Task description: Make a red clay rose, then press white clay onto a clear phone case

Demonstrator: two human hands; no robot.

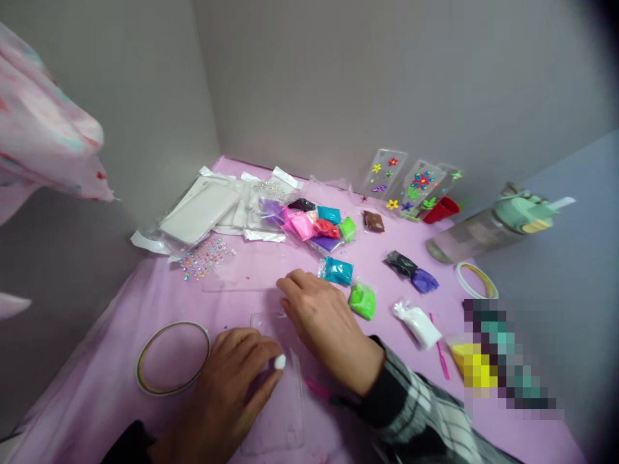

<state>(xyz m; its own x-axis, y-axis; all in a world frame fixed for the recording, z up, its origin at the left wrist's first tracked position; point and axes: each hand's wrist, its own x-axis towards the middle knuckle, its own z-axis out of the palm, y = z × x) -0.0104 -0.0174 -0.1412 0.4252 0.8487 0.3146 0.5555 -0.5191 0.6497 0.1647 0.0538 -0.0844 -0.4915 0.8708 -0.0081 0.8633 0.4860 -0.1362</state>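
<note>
My left hand (236,374) is closed in a pinch, with a small white lump of clay (279,362) between thumb and index finger. Under it and to its right lies a clear phone case (278,419) on the pink-purple tablecloth. Farther forward, my right hand (319,316) has its fingers bent and drawn together beside the right end of a clear flat sheet (242,270). Whatever its fingertips hold, if anything, is hidden. A teal clay packet (337,270) and a green clay packet (362,301) lie just beyond the right hand.
A tape roll (140,370) lies left; another tape roll (459,277) lies right. Packaged phone cases (200,212), rhinestones (203,258) and colored clay packets (302,225) fill the back. Decorated cases (384,174) lean on the wall near a bottle (469,235). White clay (418,325) lies right.
</note>
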